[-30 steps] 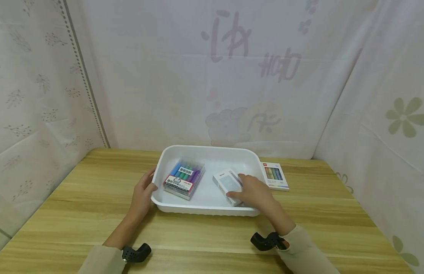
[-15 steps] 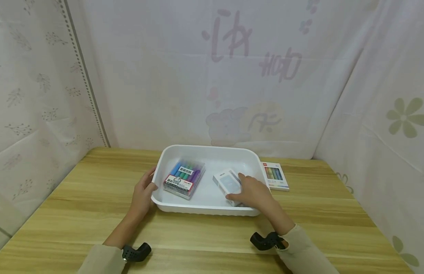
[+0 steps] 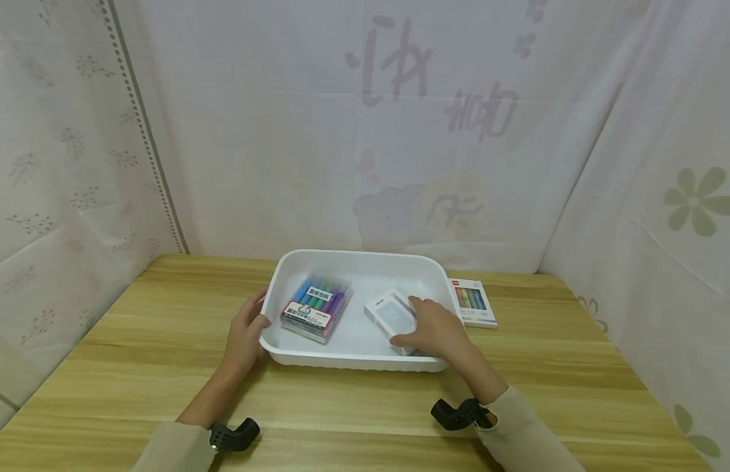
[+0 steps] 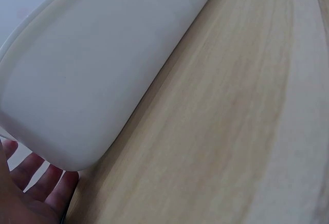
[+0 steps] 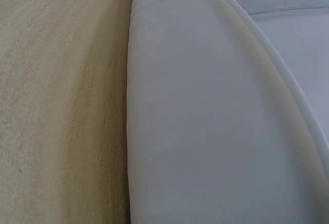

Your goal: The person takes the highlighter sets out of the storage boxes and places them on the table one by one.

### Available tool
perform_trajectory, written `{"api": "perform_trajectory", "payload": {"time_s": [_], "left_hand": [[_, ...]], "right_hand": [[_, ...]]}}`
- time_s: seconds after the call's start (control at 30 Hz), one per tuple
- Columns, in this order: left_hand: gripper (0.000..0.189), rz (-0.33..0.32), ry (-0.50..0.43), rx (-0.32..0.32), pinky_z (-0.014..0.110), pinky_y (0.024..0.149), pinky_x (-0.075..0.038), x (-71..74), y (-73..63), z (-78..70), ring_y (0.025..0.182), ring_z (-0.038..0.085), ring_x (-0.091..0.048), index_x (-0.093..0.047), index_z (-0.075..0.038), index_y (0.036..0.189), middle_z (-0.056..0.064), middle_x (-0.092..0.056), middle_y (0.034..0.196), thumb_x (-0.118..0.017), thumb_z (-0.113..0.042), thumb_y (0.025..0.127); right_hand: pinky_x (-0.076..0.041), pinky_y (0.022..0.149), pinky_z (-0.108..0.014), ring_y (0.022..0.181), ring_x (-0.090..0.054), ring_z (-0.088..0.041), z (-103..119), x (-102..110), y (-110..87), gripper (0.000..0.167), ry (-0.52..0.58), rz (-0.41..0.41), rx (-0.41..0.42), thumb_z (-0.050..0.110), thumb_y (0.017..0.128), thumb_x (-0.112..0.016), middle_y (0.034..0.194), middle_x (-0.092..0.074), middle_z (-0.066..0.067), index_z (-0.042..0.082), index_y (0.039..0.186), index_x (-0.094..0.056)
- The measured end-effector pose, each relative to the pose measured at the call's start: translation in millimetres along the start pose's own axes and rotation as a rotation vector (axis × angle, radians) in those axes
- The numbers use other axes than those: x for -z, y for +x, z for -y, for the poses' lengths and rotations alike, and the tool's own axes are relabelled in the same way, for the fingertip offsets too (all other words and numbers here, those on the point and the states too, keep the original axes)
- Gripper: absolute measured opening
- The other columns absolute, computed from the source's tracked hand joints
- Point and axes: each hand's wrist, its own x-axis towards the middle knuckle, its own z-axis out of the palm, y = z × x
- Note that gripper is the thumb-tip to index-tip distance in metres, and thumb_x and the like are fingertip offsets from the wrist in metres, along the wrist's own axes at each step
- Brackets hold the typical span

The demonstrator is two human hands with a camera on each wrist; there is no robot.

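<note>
Box [image 3: 390, 313]: in the right half of the white tray [image 3: 355, 342], its far-left part clear of the grip, its near-right part hidden under the palm.
Right hand [image 3: 438, 328]: pinching the box, thumb on the near side, fingers along the opposite edge.
Left hand [image 3: 244, 329]: holding the tray's left end, thumb at the rim.
Marker pack [image 3: 317, 308]: left of the box, apart.

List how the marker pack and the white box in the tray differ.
The marker pack is clear, showing colorful markers; the white box bears a pale panel. The marker pack's far end angles right, the white box's left. The right hand grips the white box, not the marker pack. Both are in the tray.
</note>
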Motion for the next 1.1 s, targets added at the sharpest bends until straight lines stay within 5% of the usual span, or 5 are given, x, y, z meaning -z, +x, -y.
{"api": "perform_trajectory", "payload": {"time_s": [0.5, 0.83, 1.1], "left_hand": [[0.065, -0.015, 0.016, -0.004, 0.014, 0.084, -0.047, -0.6, 1.0, 2.3, 0.135, 0.038, -0.052, -0.043, -0.010, 0.152, 0.025, -0.051, 0.151, -0.045, -0.003, 0.087], [0.065, -0.008, 0.009, -0.001, 0.012, 0.083, -0.046, -0.4, 1.3, 2.5, 0.135, 0.037, -0.052, -0.043, -0.010, 0.152, 0.025, -0.050, 0.151, -0.044, -0.002, 0.087], [0.065, -0.010, 0.022, 0.002, 0.011, 0.085, -0.045, -0.2, 2.5, 4.3, 0.139, 0.037, -0.050, -0.043, -0.011, 0.153, 0.023, -0.049, 0.152, -0.045, -0.004, 0.088]], "right_hand": [[-0.053, 0.086, -0.048, 0.103, -0.059, -0.031, -0.7, 1.2, 1.4, 0.102, 0.011, -0.054, 0.020, 0.047, 0.062, -0.093, 0.124, -0.062, -0.021, 0.000, 0.143, -0.053], [-0.050, 0.093, -0.051, 0.114, -0.053, -0.035, 1.7, 1.5, 0.1, 0.104, 0.037, -0.079, 0.030, 0.042, 0.059, -0.096, 0.135, -0.063, -0.016, 0.011, 0.146, -0.050], [-0.052, 0.089, -0.048, 0.102, -0.058, -0.028, 1.0, 0.4, 0.0, 0.109, 0.042, -0.072, 0.065, 0.037, 0.058, -0.097, 0.130, -0.060, -0.016, 0.017, 0.151, -0.045]]}}
